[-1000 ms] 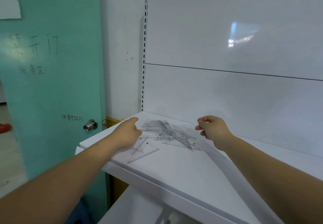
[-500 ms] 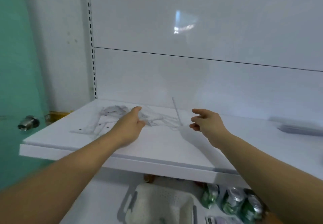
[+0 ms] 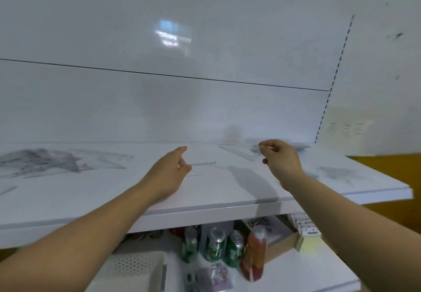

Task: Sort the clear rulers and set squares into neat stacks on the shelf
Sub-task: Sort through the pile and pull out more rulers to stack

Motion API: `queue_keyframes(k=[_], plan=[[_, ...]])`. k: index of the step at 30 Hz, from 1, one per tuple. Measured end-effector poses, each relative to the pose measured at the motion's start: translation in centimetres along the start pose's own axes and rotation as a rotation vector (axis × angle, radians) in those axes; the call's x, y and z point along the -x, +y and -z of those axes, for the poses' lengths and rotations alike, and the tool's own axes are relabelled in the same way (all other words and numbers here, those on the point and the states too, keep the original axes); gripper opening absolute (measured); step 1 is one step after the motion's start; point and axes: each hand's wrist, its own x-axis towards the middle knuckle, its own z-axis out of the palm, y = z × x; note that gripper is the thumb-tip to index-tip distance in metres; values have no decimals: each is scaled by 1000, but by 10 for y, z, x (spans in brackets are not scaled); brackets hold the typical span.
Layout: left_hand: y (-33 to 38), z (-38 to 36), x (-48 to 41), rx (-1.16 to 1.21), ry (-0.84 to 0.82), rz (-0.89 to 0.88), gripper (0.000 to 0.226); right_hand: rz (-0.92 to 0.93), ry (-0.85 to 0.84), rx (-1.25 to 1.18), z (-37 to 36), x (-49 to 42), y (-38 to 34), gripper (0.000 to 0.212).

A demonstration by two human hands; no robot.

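A jumbled pile of clear rulers and set squares [image 3: 38,162] lies at the left end of the white shelf [image 3: 205,203]. More clear set squares [image 3: 102,158] spread out beside the pile. A short clear ruler [image 3: 204,162] lies flat between my hands. My left hand [image 3: 170,171] hovers over the shelf middle with relaxed fingers, holding nothing. My right hand [image 3: 281,158] has its fingers curled in a pinch at the near end of a long clear ruler [image 3: 237,153], low over the shelf. A blurred grey stack [image 3: 300,147] sits behind that hand, and faint clear pieces [image 3: 337,173] lie further right.
Below the shelf's front edge, the lower shelf holds green cans [image 3: 214,248], an orange bottle [image 3: 252,253], a white perforated basket [image 3: 134,269] and small boxes [image 3: 305,225]. A white back panel [image 3: 205,109] closes off the rear.
The view has swung right along the shelf, so the pile now sits far left. Both hands have moved right, the right hand carrying the long clear ruler away from the pile.
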Motion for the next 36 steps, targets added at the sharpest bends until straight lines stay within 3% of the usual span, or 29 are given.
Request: queue_keyframes(k=[7, 15, 29, 32, 36], plan=[[88, -107, -32, 35, -13, 24, 53, 3, 32, -93, 122, -57, 49, 11], [168, -201, -55, -72, -44, 77, 55, -223, 28, -294, 227, -120, 110, 17], [178, -227, -62, -162, -118, 233, 57, -276, -86, -246, 247, -147, 155, 16], [182, -227, -59, -183, -89, 221, 56, -224, -117, -129, 248, -149, 156, 20], [185, -231, -54, -180, -59, 197, 20, 86, -171, 492, 255, -152, 164, 23]])
